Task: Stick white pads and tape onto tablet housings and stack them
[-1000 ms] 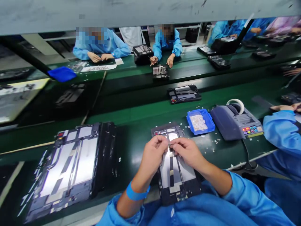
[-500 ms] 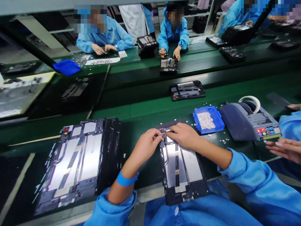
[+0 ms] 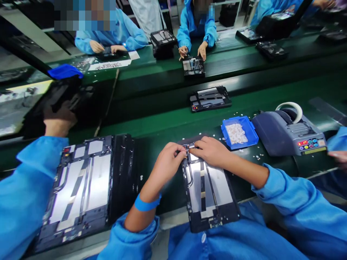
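Note:
An opened tablet (image 3: 195,187), with its silver battery plates and black ribbon cable showing, lies in front of me, its lower end over the table edge by my lap. My left hand (image 3: 171,159), with a blue band at the wrist, pinches at the tablet's upper left corner; what sits between thumb and forefinger is too small to make out. Across the top edge, my right hand (image 3: 213,151) grips the tablet with curled fingers that hide part of the upper frame.
Left of me stands a stack of opened tablets (image 3: 81,187). A blue tray (image 3: 241,143) of small white pieces and a tape dispenser (image 3: 290,133) stand right. Another tablet (image 3: 210,98) lies ahead. At left a co-worker's hand (image 3: 61,117) holds a dark device; other people sit opposite.
A co-worker's arm has come in from the left over the table, taking hold of a dark device. The hand at the far right has drawn back. My hands stay on the tablet, barely shifted.

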Available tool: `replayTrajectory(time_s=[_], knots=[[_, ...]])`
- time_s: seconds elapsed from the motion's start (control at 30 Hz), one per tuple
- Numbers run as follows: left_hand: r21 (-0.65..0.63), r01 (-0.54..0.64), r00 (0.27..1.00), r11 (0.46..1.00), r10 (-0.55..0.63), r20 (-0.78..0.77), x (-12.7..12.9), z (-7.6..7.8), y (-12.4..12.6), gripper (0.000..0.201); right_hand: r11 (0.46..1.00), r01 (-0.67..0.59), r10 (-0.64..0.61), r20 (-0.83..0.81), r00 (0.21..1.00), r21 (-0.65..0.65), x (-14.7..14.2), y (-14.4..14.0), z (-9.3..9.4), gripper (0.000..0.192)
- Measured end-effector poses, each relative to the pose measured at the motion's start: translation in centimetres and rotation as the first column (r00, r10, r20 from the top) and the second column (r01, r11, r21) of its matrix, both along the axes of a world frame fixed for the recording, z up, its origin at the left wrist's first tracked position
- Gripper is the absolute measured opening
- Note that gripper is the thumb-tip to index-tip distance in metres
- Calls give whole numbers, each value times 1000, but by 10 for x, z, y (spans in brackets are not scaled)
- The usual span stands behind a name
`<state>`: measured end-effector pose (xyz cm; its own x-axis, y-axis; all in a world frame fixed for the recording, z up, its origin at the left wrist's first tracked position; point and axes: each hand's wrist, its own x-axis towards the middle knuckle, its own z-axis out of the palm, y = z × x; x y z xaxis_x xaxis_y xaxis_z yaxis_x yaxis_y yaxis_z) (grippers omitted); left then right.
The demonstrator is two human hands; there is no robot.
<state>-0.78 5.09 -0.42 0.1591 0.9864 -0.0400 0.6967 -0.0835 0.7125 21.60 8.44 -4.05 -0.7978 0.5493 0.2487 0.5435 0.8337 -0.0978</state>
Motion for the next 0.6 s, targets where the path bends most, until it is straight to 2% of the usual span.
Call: replayTrajectory(time_s=[0.1, 0.17, 0.4, 0.6], knots=[[-87, 33, 999, 996, -33, -4, 2, 0, 10, 17, 1000, 7, -7, -19, 1000, -4, 0, 0, -2, 24], [-101, 51, 999, 994, -53, -13, 4, 0, 15, 17, 1000, 14, -14, -28, 1000, -1, 0, 0, -3, 24], [-33, 31, 993, 999, -35, -117, 12, -2, 14, 20, 1000, 26, -27, -55, 998, -15, -1, -1, -5, 27], [-13, -15, 994, 1000, 14, -112, 17, -4, 9, 16, 1000, 31, -32, -54, 998, -2, -2, -1, -4, 27]])
